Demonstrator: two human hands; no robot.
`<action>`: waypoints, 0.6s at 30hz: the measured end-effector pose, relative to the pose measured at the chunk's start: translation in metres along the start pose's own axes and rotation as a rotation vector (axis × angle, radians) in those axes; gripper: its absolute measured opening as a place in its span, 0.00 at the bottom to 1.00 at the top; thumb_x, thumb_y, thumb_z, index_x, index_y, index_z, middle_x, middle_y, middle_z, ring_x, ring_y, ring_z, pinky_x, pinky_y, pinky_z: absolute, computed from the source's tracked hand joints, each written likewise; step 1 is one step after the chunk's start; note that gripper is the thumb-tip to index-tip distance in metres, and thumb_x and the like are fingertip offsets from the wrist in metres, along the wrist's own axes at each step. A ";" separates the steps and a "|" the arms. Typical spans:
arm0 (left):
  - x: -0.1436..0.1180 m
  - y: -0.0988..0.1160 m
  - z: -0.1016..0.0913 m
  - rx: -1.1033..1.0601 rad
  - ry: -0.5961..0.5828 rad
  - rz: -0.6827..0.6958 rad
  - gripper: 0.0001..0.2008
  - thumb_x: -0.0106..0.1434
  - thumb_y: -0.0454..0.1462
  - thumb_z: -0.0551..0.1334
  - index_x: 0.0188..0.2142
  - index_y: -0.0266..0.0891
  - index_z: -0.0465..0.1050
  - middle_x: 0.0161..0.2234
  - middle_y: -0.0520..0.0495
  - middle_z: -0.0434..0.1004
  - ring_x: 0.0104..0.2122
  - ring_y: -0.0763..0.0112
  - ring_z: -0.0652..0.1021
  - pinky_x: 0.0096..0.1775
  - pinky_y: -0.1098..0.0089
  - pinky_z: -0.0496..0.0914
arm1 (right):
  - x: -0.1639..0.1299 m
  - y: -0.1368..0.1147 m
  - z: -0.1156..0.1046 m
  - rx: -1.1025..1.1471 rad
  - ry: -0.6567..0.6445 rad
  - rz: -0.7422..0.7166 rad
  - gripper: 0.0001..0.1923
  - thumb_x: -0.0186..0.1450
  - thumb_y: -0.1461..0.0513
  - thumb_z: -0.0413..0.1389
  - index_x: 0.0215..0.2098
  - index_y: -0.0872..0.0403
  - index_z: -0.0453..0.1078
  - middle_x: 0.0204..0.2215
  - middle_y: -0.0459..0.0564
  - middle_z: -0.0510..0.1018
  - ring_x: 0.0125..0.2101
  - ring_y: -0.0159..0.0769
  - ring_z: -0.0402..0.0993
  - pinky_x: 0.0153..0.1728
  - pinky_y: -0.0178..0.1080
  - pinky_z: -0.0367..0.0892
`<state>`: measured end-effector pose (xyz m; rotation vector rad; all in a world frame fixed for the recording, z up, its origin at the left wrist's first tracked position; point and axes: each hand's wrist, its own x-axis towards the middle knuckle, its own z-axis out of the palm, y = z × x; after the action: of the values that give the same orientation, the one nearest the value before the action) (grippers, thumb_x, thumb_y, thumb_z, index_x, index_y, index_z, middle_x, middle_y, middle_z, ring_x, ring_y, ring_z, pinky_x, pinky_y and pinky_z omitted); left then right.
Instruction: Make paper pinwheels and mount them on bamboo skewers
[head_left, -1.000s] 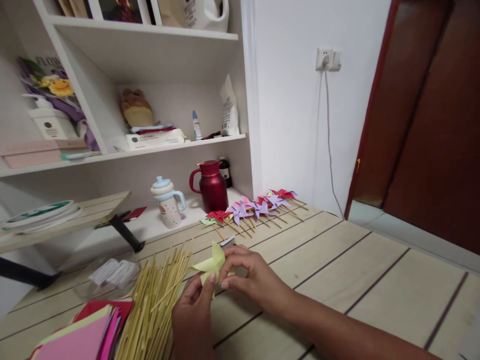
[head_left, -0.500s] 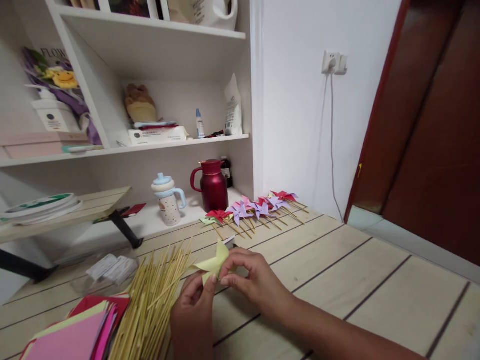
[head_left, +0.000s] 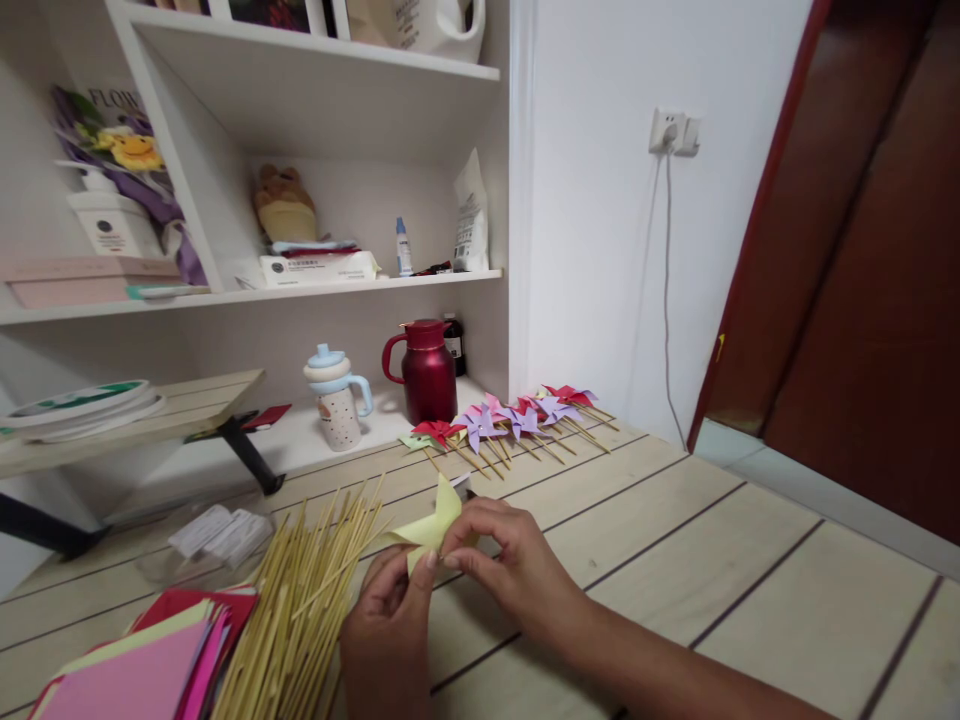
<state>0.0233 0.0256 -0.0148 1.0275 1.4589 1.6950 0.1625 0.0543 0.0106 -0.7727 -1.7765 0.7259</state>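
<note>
At the near middle of the bench (head_left: 675, 560), both hands are working on one pale yellow pinwheel (head_left: 429, 525). The left hand (head_left: 390, 625) is pinching the paper from below with its fingers closed on the folded edge, and the right hand (head_left: 499, 565) is pinching the paper's centre from the right, its grip likewise clamped on the pinwheel. The pinwheel is being held just above the bench surface, beside the tips of the bamboo skewers (head_left: 300, 610); whether a skewer is already fixed into it cannot be told, since the fingers are covering the centre.

Progress, judged from the layout: a row of finished pinwheels (head_left: 510, 420), red, purple and pink, each on its stick, is lying at the far edge of the bench near the wall, so a fair batch appears done. The yellow one looks folded into shape, with points standing up, but seems not yet mounted. A large loose bundle of skewers is lying to the left of the hands, and a stack of coloured paper sheets (head_left: 150, 665) is sitting at the near left corner, which suggests much material remains unused.

Behind the bench, a red thermos jug (head_left: 427, 370) and a spotted cup with a blue lid (head_left: 335, 398) are standing on the low shelf (head_left: 315, 440), well apart from the work.
</note>
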 end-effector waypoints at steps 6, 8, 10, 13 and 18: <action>-0.001 -0.002 -0.004 0.038 -0.039 0.001 0.11 0.50 0.44 0.67 0.30 0.41 0.82 0.35 0.49 0.83 0.40 0.61 0.80 0.43 0.69 0.73 | 0.001 -0.001 -0.001 -0.002 -0.002 -0.004 0.07 0.60 0.71 0.63 0.27 0.53 0.76 0.28 0.44 0.78 0.34 0.34 0.73 0.38 0.35 0.63; -0.001 -0.004 -0.004 0.034 -0.026 -0.007 0.12 0.49 0.44 0.68 0.31 0.41 0.82 0.37 0.49 0.83 0.41 0.60 0.80 0.44 0.69 0.73 | 0.001 -0.001 -0.001 0.006 -0.001 -0.016 0.08 0.59 0.71 0.63 0.27 0.53 0.77 0.28 0.44 0.78 0.34 0.34 0.73 0.38 0.35 0.64; 0.000 -0.005 -0.004 0.023 -0.021 -0.012 0.12 0.50 0.44 0.68 0.31 0.40 0.82 0.37 0.48 0.83 0.41 0.60 0.79 0.44 0.69 0.73 | 0.001 0.000 0.000 0.006 0.004 -0.020 0.08 0.59 0.71 0.63 0.27 0.53 0.77 0.28 0.44 0.78 0.35 0.34 0.73 0.39 0.35 0.64; 0.001 -0.005 -0.004 0.032 -0.047 0.000 0.12 0.50 0.45 0.67 0.31 0.40 0.81 0.36 0.49 0.83 0.42 0.60 0.79 0.44 0.69 0.72 | 0.001 0.001 0.000 -0.015 0.012 -0.003 0.08 0.59 0.71 0.64 0.27 0.53 0.76 0.28 0.44 0.78 0.35 0.34 0.73 0.39 0.35 0.63; 0.000 0.001 -0.006 0.109 -0.069 0.020 0.13 0.51 0.46 0.67 0.31 0.41 0.81 0.36 0.50 0.83 0.40 0.62 0.79 0.43 0.71 0.71 | 0.001 0.001 -0.001 -0.038 0.014 -0.002 0.09 0.58 0.72 0.64 0.27 0.53 0.76 0.28 0.44 0.78 0.35 0.35 0.73 0.40 0.36 0.63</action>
<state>0.0177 0.0224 -0.0141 1.1508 1.5144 1.5923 0.1629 0.0562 0.0106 -0.8000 -1.7831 0.6855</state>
